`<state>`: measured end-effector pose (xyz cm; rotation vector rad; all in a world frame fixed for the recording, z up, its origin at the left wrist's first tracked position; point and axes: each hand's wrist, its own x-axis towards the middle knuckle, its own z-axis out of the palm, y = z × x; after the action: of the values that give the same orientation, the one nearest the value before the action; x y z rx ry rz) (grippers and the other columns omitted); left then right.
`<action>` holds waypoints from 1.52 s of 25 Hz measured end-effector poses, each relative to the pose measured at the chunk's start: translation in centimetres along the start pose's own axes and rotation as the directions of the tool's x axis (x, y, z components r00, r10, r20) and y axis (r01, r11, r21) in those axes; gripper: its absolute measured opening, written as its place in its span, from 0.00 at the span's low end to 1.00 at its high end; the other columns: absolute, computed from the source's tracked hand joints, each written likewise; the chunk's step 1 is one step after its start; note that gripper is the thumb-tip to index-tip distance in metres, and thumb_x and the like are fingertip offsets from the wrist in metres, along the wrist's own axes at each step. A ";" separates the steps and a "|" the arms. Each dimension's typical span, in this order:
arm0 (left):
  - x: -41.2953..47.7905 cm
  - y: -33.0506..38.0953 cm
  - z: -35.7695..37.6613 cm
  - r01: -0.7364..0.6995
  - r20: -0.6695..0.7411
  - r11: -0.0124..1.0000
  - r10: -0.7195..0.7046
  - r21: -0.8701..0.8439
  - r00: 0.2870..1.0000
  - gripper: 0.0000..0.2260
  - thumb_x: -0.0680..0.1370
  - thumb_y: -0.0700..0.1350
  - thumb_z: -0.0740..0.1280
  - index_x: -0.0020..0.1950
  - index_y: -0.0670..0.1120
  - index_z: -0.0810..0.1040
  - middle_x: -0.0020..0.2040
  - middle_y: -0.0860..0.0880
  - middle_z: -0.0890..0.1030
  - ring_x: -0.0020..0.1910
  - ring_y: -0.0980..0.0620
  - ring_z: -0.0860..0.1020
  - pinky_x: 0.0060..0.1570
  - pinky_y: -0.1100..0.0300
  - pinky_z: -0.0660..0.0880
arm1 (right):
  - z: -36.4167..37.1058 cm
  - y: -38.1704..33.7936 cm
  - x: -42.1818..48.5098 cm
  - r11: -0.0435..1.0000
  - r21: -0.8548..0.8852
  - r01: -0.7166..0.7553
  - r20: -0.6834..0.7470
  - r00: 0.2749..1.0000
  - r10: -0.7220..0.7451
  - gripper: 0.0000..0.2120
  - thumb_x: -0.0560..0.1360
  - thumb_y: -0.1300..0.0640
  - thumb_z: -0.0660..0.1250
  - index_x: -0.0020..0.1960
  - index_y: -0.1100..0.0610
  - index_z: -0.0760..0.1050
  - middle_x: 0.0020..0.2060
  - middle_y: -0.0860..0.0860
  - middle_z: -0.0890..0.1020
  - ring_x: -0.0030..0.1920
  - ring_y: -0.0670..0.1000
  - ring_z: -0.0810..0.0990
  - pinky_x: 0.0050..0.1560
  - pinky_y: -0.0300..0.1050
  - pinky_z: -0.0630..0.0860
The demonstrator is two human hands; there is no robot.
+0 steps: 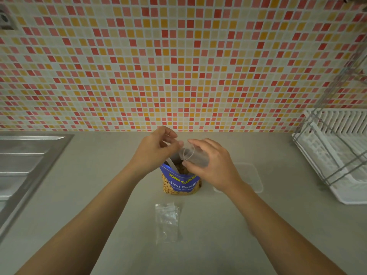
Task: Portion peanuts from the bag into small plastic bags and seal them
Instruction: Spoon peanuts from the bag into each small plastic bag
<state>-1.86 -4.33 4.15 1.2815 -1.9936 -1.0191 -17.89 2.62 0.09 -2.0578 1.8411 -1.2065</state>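
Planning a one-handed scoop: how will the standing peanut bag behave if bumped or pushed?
The peanut bag stands upright with its top open, so a push near the rim probably tips it and spills. It looks well filled, so a low push likely slides it. Its film walls look soft and may buckle.

Before me: mosaic wall (178, 66) of red, orange, cream tiles; grey counter (208, 245); steel sink (29, 155) on my left, white dish rack (337, 139) right.
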 end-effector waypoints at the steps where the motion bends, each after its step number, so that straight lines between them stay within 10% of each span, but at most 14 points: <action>1: 0.3 -0.5 -0.2 -0.041 -0.090 0.985 0.056 0.165 0.994 0.10 0.75 0.51 0.67 0.53 0.47 0.76 0.46 0.54 0.79 0.40 0.53 0.76 0.37 0.67 0.70 | -0.1 0.1 0.0 1.000 0.012 -0.010 -0.006 1.000 0.011 0.26 0.66 0.48 0.73 0.62 0.54 0.75 0.47 0.45 0.78 0.48 0.44 0.75 0.51 0.40 0.73; 4: 1.2 -2.3 -0.5 0.017 -0.136 0.862 0.060 0.507 0.989 0.15 0.75 0.52 0.66 0.56 0.43 0.78 0.52 0.46 0.79 0.48 0.49 0.76 0.45 0.61 0.70 | -0.2 0.6 -0.3 0.995 0.062 -0.080 -0.003 0.997 0.081 0.28 0.66 0.47 0.74 0.62 0.54 0.74 0.48 0.43 0.76 0.50 0.45 0.76 0.53 0.39 0.73; 12: 0.4 -2.6 1.6 -0.085 0.155 0.922 0.028 0.377 0.987 0.07 0.75 0.47 0.68 0.48 0.45 0.81 0.38 0.50 0.78 0.38 0.53 0.75 0.35 0.65 0.70 | 0.3 1.9 -1.2 0.895 0.247 -0.371 0.060 0.928 0.368 0.26 0.66 0.48 0.75 0.62 0.51 0.74 0.50 0.45 0.79 0.48 0.43 0.77 0.45 0.30 0.71; 19: 1.3 -3.3 2.4 0.029 -0.158 0.831 0.071 0.555 0.985 0.12 0.78 0.51 0.61 0.51 0.47 0.80 0.43 0.46 0.82 0.49 0.46 0.74 0.47 0.52 0.70 | 0.9 3.3 -1.7 0.778 0.383 -0.498 0.135 0.864 0.486 0.22 0.68 0.49 0.73 0.61 0.51 0.74 0.51 0.47 0.81 0.52 0.45 0.78 0.47 0.32 0.73; 30: 1.2 -4.1 4.5 0.349 -0.248 0.937 -0.336 0.011 0.909 0.12 0.77 0.47 0.62 0.43 0.44 0.82 0.38 0.43 0.82 0.37 0.47 0.77 0.40 0.53 0.75 | 0.7 4.4 -1.7 0.689 0.482 -0.542 0.217 0.835 0.505 0.23 0.68 0.48 0.73 0.60 0.54 0.75 0.56 0.47 0.80 0.57 0.44 0.77 0.52 0.33 0.72; 38: 0.6 -3.7 5.1 0.256 -0.179 0.932 -0.215 0.257 0.960 0.12 0.77 0.49 0.60 0.40 0.47 0.81 0.36 0.46 0.80 0.37 0.46 0.77 0.44 0.49 0.74 | 0.8 4.3 -1.5 0.696 0.483 -0.532 0.214 0.842 0.495 0.21 0.68 0.50 0.74 0.58 0.54 0.76 0.54 0.46 0.81 0.55 0.43 0.79 0.48 0.28 0.73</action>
<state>-4.27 -4.32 -1.71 1.7308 -1.9500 -0.7373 -20.67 2.58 -3.67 -1.1587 1.6366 -1.2609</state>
